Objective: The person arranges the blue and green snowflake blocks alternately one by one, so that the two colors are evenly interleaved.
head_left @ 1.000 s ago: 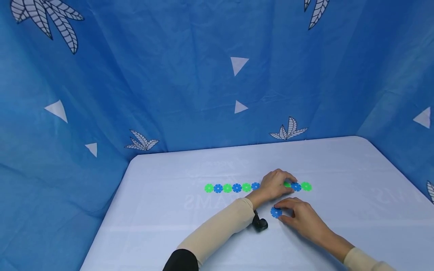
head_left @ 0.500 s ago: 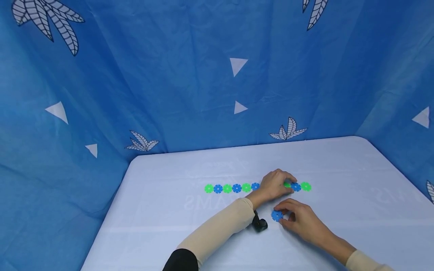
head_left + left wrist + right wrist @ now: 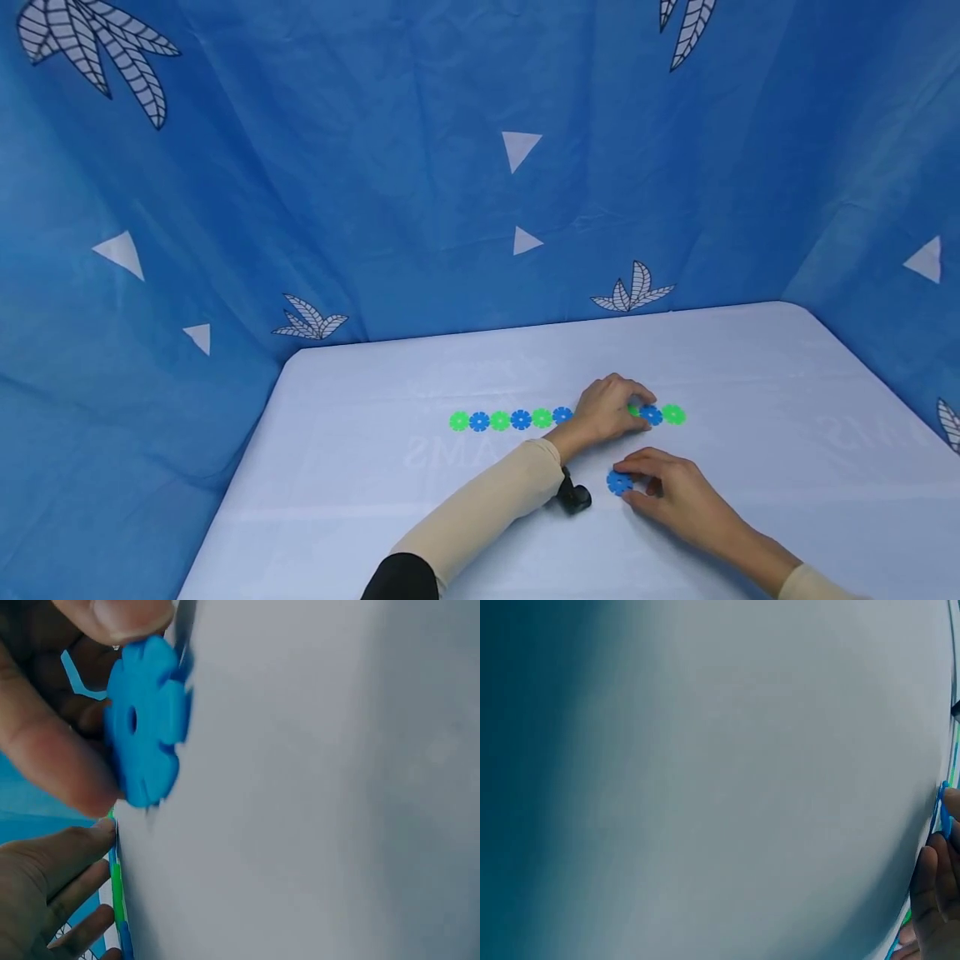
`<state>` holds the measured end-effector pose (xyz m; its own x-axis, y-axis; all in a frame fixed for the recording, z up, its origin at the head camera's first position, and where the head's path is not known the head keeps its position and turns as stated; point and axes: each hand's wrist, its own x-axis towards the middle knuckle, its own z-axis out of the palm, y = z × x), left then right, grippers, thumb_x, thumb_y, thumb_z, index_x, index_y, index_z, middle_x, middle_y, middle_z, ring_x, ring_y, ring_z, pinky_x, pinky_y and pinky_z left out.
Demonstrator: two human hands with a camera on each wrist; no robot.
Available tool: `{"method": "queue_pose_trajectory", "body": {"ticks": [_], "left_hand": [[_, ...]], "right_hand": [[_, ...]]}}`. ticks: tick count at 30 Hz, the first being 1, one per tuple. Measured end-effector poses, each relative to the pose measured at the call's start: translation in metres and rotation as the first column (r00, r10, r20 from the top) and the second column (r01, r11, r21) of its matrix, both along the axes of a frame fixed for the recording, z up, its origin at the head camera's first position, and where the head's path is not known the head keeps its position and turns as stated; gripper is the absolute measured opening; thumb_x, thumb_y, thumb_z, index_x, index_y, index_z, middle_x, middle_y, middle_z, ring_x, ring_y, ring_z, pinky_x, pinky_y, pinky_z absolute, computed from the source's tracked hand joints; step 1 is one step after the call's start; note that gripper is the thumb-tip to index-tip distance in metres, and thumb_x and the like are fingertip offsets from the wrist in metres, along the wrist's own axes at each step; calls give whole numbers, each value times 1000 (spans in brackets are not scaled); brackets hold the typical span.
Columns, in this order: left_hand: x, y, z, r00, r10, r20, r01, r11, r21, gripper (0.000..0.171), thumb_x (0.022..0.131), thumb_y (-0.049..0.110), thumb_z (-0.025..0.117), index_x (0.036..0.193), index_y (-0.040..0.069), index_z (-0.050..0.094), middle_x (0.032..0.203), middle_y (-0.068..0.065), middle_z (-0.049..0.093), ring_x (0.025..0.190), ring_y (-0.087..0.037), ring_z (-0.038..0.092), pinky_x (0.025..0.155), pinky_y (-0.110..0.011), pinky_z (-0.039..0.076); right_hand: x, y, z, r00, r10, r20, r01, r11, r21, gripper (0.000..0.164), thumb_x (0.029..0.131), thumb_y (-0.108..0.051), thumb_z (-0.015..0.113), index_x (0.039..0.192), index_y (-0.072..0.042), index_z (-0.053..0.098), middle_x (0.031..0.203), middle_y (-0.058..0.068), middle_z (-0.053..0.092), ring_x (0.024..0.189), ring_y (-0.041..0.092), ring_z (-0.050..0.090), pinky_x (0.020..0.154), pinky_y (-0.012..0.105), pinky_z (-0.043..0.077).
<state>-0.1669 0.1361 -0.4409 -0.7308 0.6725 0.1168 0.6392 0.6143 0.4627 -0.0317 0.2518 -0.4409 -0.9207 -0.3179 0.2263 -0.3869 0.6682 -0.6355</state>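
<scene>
A row of alternating green and blue interlocking plastic discs [image 3: 521,419] lies across the white table. My left hand [image 3: 602,408] covers part of this row, with thumb and index finger at the edges of a blue disc [image 3: 651,415] near its right end. One green disc [image 3: 674,415] lies to the right of those fingertips. Closer to me, my right hand [image 3: 671,492] pinches a separate blue disc [image 3: 619,482] by its edge between thumb and index finger. In the left wrist view this notched blue disc [image 3: 146,724] is seen close up, tilted and apart from the row.
A black wrist camera [image 3: 574,498] sits under the left forearm, just left of the held disc. The white table [image 3: 360,467] ends at a blue curtain [image 3: 450,208] with leaf and triangle prints, behind and along the sides.
My right hand has drawn slightly toward me and to the right with the blue disc, which has tilted a little. The left hand stays in place on the row. The head view shifts slightly.
</scene>
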Motion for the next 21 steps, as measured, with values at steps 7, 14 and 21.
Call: {"method": "queue_pose_trajectory", "body": {"ticks": [7,14,21], "left_hand": [[1,10,-2,1000,3,18,-3,1000,21,36,80,35,82,115,27,74,110,19,69,103,3,55,84,-12,40],[1,18,-3,1000,3,10,-3,1000,29,37,79,35,83,114,27,75,110,19,69,100,4,55,79,-9,38],[1,24,-4,1000,-23,-1,23,999,32,35,80,34,83,114,28,75,111,18,69,99,4,54,80,-9,37]], "right_hand": [[8,18,-2,993,-114,-6,114,993,-14,30,77,-4,81,107,-7,74,107,1,67,72,-4,53,61,22,50],[11,39,-2,969,-245,43,244,969,29,30,78,-8,82,108,-9,75,107,1,68,71,-1,55,62,22,50],[2,71,-5,936,-351,-26,352,935,48,29,80,-10,80,108,-9,74,103,2,69,73,-1,57,61,22,50]]}}
